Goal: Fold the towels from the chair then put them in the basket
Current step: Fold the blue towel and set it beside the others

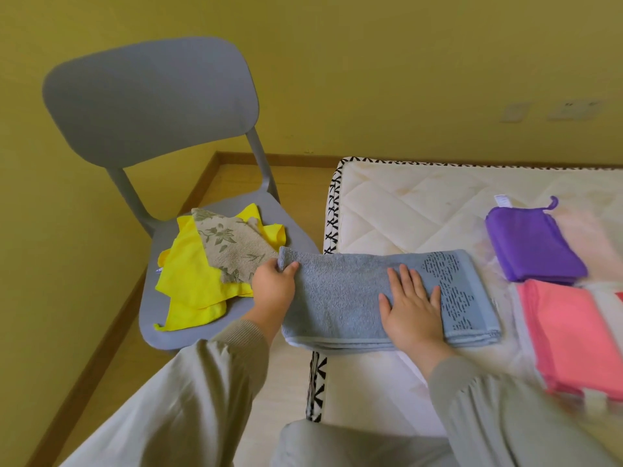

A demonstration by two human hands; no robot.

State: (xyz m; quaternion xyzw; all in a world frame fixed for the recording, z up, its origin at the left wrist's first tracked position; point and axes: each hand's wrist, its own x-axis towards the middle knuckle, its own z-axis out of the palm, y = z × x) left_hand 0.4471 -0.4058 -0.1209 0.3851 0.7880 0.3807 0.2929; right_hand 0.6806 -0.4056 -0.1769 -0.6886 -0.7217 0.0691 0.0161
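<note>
One blue towel (340, 298): left hand (273, 286) pinches, right hand (414, 308) presses; pink towel (569, 335) blurred

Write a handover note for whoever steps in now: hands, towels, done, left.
Hands: left hand pinches the left end of the blue towel; right hand presses flat on it.
The towel lies part-folded at the edge of the mattress.
Done: purple towel and pink towel lie folded on the mattress.
Left: finish the blue one, fold the yellow towel and floral towel on the chair, then basket all. No basket in view.
</note>
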